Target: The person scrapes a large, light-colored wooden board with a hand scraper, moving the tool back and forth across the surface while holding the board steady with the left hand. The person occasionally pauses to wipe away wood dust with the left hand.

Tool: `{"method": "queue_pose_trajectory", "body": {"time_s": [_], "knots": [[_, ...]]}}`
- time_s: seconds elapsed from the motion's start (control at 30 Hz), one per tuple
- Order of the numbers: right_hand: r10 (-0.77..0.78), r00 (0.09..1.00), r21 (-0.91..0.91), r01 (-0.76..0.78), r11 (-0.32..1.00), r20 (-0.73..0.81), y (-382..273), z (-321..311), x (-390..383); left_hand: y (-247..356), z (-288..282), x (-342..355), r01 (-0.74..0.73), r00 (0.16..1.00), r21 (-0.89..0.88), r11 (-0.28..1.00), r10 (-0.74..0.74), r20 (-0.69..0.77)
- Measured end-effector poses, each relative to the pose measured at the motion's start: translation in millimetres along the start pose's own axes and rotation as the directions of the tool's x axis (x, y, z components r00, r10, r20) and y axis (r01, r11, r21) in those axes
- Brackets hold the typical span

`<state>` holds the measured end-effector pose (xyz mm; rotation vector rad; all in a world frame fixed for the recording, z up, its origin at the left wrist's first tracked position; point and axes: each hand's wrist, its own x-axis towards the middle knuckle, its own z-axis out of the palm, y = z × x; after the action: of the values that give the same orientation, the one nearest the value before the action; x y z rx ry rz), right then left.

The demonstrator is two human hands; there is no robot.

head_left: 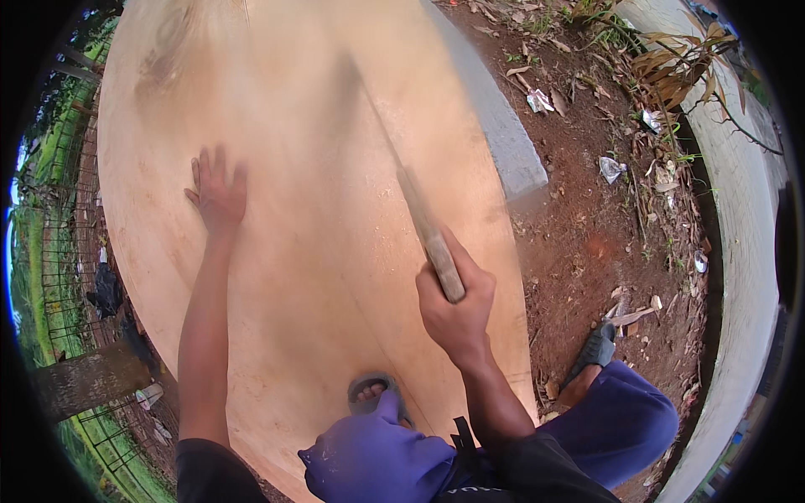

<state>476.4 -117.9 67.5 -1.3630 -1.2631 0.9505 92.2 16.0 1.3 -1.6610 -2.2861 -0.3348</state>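
Note:
A large pale plywood sheet [293, 277] fills the middle of the view. My right hand [457, 306] is closed around the wooden handle of a handsaw [428, 226]. The saw's thin blade shows nearly edge-on, reaching away over the sheet and slanting left; its far end is blurred, so I cannot tell how deep it sits in the wood. Pale specks like sawdust lie close to the blade. To the left, my left hand [220, 189] rests flat on the sheet, fingers apart, holding nothing. A thin line runs along the wood toward my foot.
One sandalled foot [373, 394] stands on the sheet, the other shoe [595, 348] on brown soil at the right. A grey concrete slab [511, 151] borders the sheet. Litter, dry leaves and a pale wall [738, 251] lie farther right; a wire fence [67, 226] stands left.

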Motion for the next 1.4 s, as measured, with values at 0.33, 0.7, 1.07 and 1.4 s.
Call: {"method": "queue_pose_trajectory", "body": {"time_s": [0.33,0.7,1.07,1.4], "knots": [[0.013,1.0,-0.012,-0.013,1.0,-0.004,-34.2,75.2,174.1,17.3,-8.5,18.8,0.016,0.998,0.029,0.999,-0.017,0.059],[0.074,0.997,0.125,-0.07,0.99,-0.028,-5.4,25.9,24.5,8.9,-5.4,4.1,0.029,0.998,0.041,0.999,-0.031,0.058],[0.115,0.993,0.072,-0.113,0.991,-0.019,-10.4,-13.6,-35.7,1.8,-4.6,-2.3,0.018,0.999,0.058,0.998,-0.02,0.032],[0.113,0.993,-0.061,-0.111,0.992,0.03,-36.0,67.1,157.7,23.3,-10.0,8.5,0.041,0.997,-0.019,0.999,-0.04,0.072]]}}
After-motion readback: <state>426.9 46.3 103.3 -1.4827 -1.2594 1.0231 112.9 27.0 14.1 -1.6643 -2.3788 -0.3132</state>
